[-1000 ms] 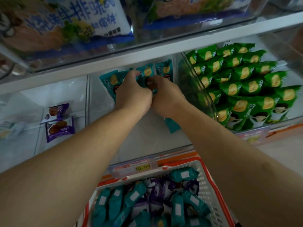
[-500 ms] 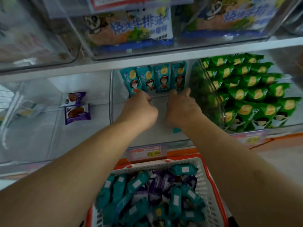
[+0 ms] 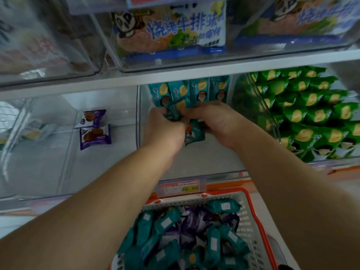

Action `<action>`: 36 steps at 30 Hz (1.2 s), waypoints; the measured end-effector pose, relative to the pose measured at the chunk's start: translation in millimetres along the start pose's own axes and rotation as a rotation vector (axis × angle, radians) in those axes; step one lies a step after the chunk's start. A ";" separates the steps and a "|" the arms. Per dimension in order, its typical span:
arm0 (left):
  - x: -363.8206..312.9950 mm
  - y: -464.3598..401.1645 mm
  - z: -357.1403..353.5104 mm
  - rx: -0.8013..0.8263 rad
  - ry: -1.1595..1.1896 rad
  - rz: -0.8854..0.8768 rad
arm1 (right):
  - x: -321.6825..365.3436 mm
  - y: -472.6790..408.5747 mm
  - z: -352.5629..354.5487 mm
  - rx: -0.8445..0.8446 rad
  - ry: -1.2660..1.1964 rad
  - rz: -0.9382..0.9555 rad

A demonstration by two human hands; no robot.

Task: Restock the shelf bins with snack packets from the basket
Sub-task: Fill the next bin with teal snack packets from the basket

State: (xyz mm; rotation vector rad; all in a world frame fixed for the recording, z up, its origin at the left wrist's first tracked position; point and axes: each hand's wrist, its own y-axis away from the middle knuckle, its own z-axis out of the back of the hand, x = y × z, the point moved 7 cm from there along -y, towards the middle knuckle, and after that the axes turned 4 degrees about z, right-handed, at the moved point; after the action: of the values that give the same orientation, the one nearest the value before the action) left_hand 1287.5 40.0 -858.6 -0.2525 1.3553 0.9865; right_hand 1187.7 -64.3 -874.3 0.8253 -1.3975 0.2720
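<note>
1. We have both hands inside the clear middle bin (image 3: 138, 121) on the lower shelf; the left hand (image 3: 165, 129) has its fingers curled round a teal packet (image 3: 175, 111) at the bin's back, tilted, not yet upright
2. Our right hand (image 3: 218, 119) is curled too, fingers on the same cluster; a second teal packet (image 3: 194, 133) hangs between the two hands, and we can't tell which hand actually carries it
3. A row of teal packets (image 3: 196, 90) stands upright against the back wall, faces forward. Our read: we hold the new ones close to that row so they go in as the next rank, labels facing the customer
4. Two hands on it because the packets are soft and slippery, likely to flop over unless one hand props while the other sets
5. The basket (image 3: 251, 217) sits just below the shelf edge, still full of teal and purple packets, so the task is early; parking it directly under the bin keeps the reach short
6. The bin to the left holds just two purple packets (image 3: 95, 129), so the purple stock in the basket belongs there
7. The green packets (image 3: 303, 114) in the right bin are already stacked full, no action needed
8. Risk: knocking the standing row down while seating the tilted one
</note>
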 end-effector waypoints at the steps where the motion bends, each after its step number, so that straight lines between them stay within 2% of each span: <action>1: -3.1 1.8 1.9 -0.032 -0.023 -0.049 | 3.5 -1.1 1.3 -0.019 0.136 0.045; 3: -8.0 7.8 3.1 -0.070 -0.032 -0.083 | 7.4 -3.5 2.0 -0.061 0.308 0.100; 8: -13.1 15.0 0.8 -0.145 -0.024 -0.082 | 12.1 -15.8 -7.5 -0.165 0.503 0.212; 11: -9.9 13.2 2.1 -0.140 -0.119 -0.008 | 13.0 -23.4 -21.1 -0.183 0.590 0.252; 14: -4.5 9.9 6.7 -0.115 -0.163 0.053 | 10.6 -27.6 -30.9 -0.205 0.592 0.274; 20: -3.2 7.0 11.3 -0.118 -0.094 0.049 | 12.9 -32.6 -39.5 -0.213 0.526 0.319; 28: -4.8 9.6 8.4 -0.110 -0.095 0.023 | 5.8 -33.5 -33.4 -0.162 0.479 0.258; 36: -8.6 20.0 4.7 -0.059 -0.047 0.026 | 11.4 -20.3 -24.8 -0.209 0.504 0.197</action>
State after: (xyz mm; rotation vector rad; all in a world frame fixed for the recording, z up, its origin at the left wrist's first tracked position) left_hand 1277.4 51.2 -842.2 -0.2548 1.2913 1.0491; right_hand 1221.4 -65.8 -869.7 0.4062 -1.0086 0.4443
